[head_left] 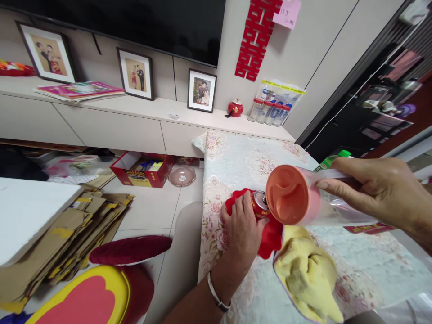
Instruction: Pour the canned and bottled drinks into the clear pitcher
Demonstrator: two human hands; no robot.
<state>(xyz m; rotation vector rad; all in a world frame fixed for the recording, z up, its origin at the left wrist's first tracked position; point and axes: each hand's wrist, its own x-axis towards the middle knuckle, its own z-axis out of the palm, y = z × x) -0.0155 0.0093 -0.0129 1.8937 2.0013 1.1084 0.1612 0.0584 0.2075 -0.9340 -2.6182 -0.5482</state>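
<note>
My left hand is closed round a red drink can, whose silver top faces right. The can is over a red scalloped dish on the table. My right hand grips the handle of a clear plastic pitcher, which is tipped on its side. Its orange, recessed end points left, close beside the can's top; whether they touch I cannot tell. Below the pitcher lies a crumpled yellow cloth.
A floral cloth covers the table. Behind it, a ledge holds glass jars, a small red pot and picture frames. A green-capped bottle stands behind the pitcher. Flattened cardboard and a red box lie left.
</note>
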